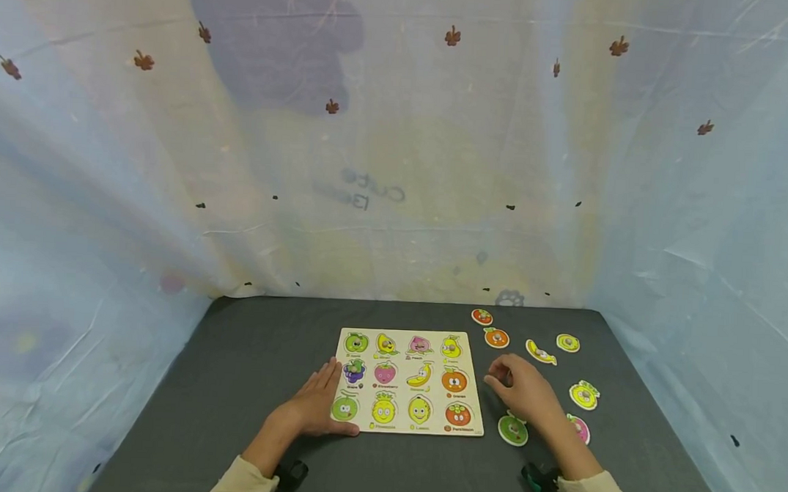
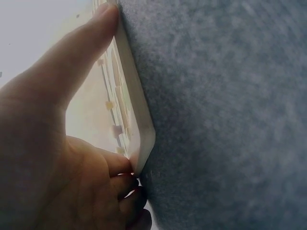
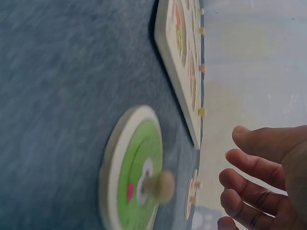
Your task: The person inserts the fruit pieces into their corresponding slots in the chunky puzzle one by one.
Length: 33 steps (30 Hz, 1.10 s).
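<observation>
A wooden fruit puzzle board point(image 1: 401, 390) lies on the dark tabletop, with rows of printed fruit and labels. My left hand point(image 1: 317, 404) rests against its near left corner, fingers along the left edge and thumb on the near edge. In the left wrist view the thumb point(image 2: 76, 57) is extended against the board's rim. My right hand point(image 1: 525, 387) is above the table to the right of the board. Its fingers are loosely bent, and nothing shows between them. Just below it lies a round green fruit piece point(image 1: 513, 430) with a wooden knob point(image 3: 165, 186).
Right of the board lie a red fruit piece point(image 1: 482, 317), an orange piece point(image 1: 497, 338), a banana piece point(image 1: 540, 352), a round yellow piece point(image 1: 568, 343), another yellow piece point(image 1: 584, 395) and a pink piece point(image 1: 579, 429), partly behind my right forearm. A patterned curtain point(image 1: 397, 165) surrounds the table.
</observation>
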Motion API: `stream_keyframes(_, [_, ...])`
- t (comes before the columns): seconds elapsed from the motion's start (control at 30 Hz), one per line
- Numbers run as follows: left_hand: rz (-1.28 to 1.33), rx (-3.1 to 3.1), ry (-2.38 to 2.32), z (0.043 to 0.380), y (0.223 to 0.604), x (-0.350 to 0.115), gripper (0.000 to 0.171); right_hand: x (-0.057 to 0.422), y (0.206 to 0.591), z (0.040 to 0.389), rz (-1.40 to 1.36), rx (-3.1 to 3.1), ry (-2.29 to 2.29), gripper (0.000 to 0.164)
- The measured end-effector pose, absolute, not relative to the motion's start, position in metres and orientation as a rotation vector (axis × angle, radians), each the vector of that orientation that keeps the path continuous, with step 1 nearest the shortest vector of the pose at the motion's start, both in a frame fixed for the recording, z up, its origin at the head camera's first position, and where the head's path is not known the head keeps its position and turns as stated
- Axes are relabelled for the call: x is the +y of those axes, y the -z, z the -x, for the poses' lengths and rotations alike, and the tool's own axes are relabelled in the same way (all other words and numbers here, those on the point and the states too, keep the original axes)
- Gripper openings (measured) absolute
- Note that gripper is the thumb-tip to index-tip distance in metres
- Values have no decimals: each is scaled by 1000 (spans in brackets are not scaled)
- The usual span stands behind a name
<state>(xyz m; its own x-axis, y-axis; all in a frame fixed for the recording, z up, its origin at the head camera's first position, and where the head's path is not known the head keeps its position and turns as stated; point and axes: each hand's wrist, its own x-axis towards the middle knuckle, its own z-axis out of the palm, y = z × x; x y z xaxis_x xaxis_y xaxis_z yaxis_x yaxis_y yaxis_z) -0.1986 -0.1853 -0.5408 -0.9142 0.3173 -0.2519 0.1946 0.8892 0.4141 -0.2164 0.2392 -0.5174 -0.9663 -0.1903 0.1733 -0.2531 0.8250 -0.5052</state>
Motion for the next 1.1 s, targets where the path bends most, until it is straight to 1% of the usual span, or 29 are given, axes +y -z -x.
stream_keyframes(0.83, [-361,2736,-572,200,544,-187,137,307,528,195,-110,-2919,-796,17])
stream_keyframes(1.1, [-383,2712,-633,202,550,-189,144,325,530,191,-31,-2949,-760,21])
